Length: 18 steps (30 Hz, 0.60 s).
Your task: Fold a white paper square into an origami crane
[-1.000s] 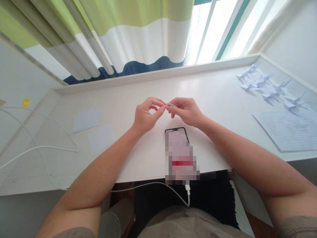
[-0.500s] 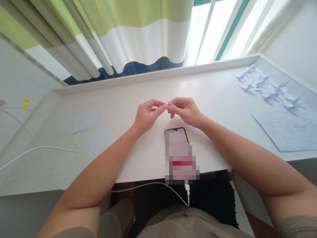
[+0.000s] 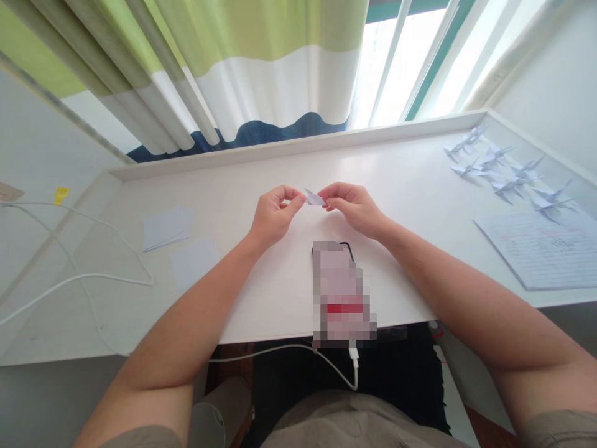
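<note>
Above the middle of the white desk (image 3: 261,298), my left hand (image 3: 273,214) and my right hand (image 3: 352,205) pinch a small folded piece of pale paper (image 3: 313,198) between them. Each hand grips one end with thumb and fingertips, the other fingers curled. The paper is held a little above the desk, just beyond a phone (image 3: 342,292) that lies flat near the front edge.
Small paper squares (image 3: 166,227) and one loose sheet (image 3: 193,264) lie at the left. Several folded paper cranes (image 3: 506,168) and a lined notebook (image 3: 545,249) sit at the right. White cables (image 3: 74,280) run across the left side and to the phone. A curtain hangs behind.
The folded paper now shows more between the fingertips, turned up slightly. My head tilted a little, so the scene sits slightly lower in view. Both hands stay in place.
</note>
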Motion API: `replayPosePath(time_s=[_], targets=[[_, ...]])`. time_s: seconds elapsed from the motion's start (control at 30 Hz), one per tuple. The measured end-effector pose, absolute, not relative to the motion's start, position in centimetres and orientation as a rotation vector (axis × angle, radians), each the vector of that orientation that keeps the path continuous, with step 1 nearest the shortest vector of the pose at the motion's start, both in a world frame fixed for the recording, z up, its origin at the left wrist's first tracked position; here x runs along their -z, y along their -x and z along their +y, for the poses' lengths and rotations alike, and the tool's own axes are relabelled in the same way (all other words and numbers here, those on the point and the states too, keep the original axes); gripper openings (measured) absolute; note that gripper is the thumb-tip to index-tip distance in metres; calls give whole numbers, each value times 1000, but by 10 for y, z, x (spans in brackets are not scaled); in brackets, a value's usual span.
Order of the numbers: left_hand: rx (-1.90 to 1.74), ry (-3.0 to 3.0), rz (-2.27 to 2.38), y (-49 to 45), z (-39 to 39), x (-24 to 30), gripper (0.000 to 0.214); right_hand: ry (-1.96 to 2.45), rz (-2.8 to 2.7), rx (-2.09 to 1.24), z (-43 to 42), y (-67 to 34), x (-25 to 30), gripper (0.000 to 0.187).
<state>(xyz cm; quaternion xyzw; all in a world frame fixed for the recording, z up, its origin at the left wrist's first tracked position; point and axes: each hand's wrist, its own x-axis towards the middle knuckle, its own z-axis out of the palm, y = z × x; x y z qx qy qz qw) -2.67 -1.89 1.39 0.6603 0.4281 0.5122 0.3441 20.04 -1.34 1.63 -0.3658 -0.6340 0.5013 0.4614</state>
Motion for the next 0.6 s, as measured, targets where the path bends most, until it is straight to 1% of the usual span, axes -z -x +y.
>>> replayPosePath(time_s=[0.07, 0.2, 0.27, 0.3, 0.47, 0.53, 0.6], targets=[[-1325, -1717, 1130, 25, -21, -16, 25, 889, -1553, -1267, -14, -200, -16, 16], [-1327, -1722, 1135, 22, -24, -17, 21, 844, -1517, -1335, -17, -198, -16, 31], [-1330, -1718, 1127, 21, -24, -16, 21, 814, -1503, -1346, -19, -198, -17, 35], [-1332, -1713, 1123, 20, -24, -15, 21, 802, -1495, -1349, -19, -198, -17, 34], [-1300, -1654, 1079, 19, -24, -14, 21, 825, -1478, -1317, -18, -198, -19, 14], [-1273, -1649, 1058, 18, -24, -14, 22, 841, -1486, -1277, -17, -197, -19, 14], [-1270, -1667, 1058, 18, -24, -14, 23, 845, -1491, -1237, -16, -197, -17, 18]])
